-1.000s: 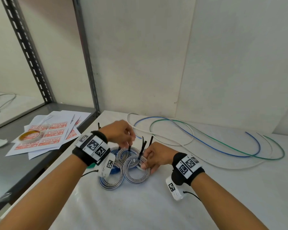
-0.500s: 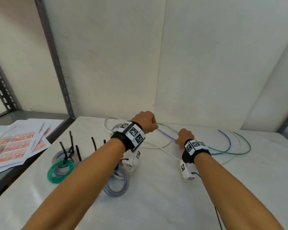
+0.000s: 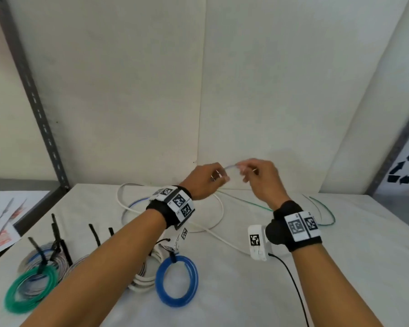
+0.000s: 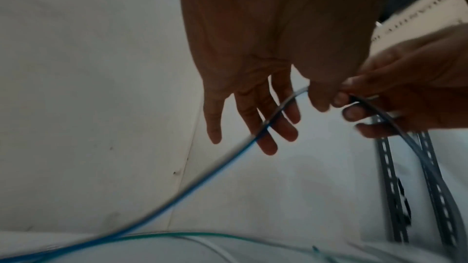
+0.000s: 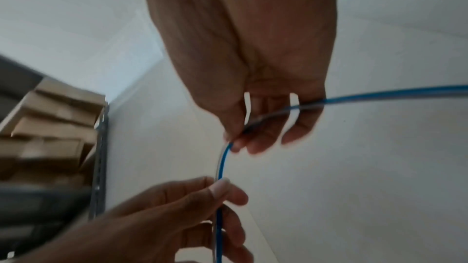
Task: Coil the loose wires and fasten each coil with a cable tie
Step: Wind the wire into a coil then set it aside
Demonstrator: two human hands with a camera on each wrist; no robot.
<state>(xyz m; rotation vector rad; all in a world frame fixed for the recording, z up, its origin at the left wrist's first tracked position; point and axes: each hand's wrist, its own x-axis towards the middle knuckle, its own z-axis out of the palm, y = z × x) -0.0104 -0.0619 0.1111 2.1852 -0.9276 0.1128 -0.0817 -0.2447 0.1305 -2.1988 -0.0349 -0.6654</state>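
White, faintly mottled tabletop meets plain white wall panels, with a grey perforated steel upright at its left. Smooth plastic rings, a green coil and a blue coil, lie tied with black cable ties. Above the table, the left hand and right hand each pinch the thin blue loose wire between thumb and fingertips.

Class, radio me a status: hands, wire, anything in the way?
Left hand and right hand both pinch the blue wire, raised above the table. Not yet coiled. Loose white wire and green wire lie underneath.
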